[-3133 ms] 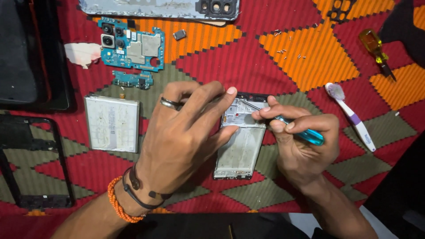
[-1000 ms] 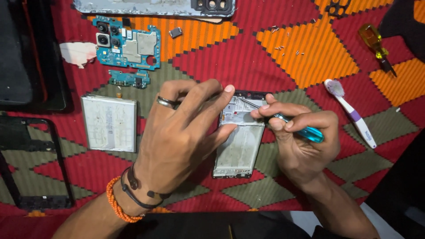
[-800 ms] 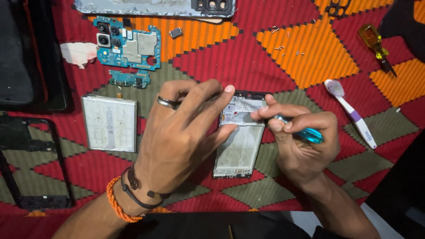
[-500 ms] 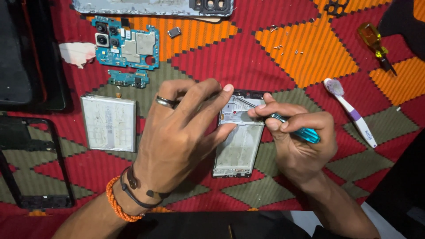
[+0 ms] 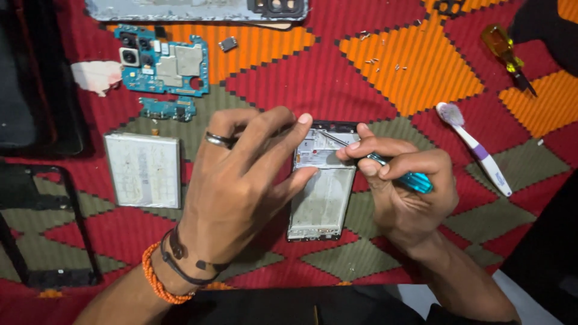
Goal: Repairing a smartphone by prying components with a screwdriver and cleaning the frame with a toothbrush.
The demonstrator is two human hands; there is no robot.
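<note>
On the patterned cloth (image 5: 313, 78), my left hand (image 5: 241, 186) presses spread fingers onto the phone frame (image 5: 322, 192); my right hand (image 5: 409, 192) grips a teal-handled tool (image 5: 409, 179), tip touching its upper part.

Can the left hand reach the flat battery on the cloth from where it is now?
Probably yes. The left hand rests on the open phone frame, and the flat battery lies just beside it on the patterned cloth, with nothing between them. It would have to let go of the frame first.
</note>
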